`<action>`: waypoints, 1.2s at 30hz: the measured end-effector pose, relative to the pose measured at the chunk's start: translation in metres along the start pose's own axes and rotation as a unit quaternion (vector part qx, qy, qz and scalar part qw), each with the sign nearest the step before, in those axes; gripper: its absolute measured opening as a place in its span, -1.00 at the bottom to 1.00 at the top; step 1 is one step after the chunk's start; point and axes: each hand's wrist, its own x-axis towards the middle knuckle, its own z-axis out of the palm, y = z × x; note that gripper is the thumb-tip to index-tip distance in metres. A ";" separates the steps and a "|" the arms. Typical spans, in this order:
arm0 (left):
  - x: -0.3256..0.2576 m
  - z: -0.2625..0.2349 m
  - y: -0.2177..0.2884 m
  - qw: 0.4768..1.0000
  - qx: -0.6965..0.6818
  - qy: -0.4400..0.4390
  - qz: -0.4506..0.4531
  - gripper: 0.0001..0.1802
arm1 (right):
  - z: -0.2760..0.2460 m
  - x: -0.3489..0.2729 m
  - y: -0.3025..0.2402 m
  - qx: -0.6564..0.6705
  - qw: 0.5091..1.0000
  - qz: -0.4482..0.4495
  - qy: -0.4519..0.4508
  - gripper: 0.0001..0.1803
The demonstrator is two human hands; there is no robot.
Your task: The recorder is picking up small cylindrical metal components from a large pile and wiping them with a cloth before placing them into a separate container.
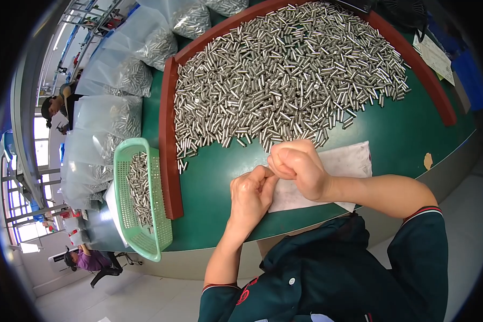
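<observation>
My left hand [249, 194] and my right hand [301, 167] meet over the near part of the green table [209, 188]. The left one is closed, its thumb and fingertips pinched together. Curled into a fist, the right presses against the tips of the left. Whatever lies between the fingers is hidden. Beneath the right hand and wrist lies a stained white cloth [349, 162]. Just beyond both hands spreads a large heap of short metal pins [284, 75], shiny and cylindrical.
Red-brown rails [169, 134] border the heap on the left, back and right. Left of them stands a green plastic basket [162, 228] partly filled with pins. Clear plastic bags of pins [129, 78] line the left side. Two people [94, 260] are in the background.
</observation>
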 end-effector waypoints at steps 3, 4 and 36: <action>-0.001 0.000 0.003 1.000 0.003 0.004 -0.001 -0.87 | 0.000 0.002 0.000 0.011 1.000 -0.005 0.010 -0.67; -0.003 0.001 0.004 1.000 0.004 0.005 -0.001 -0.87 | -0.002 0.003 -0.001 0.037 0.999 0.011 0.016 -0.67; 0.034 -0.016 -0.030 0.978 0.106 0.132 -0.121 -0.79 | -0.019 0.009 -0.015 0.165 0.985 0.038 0.045 -0.63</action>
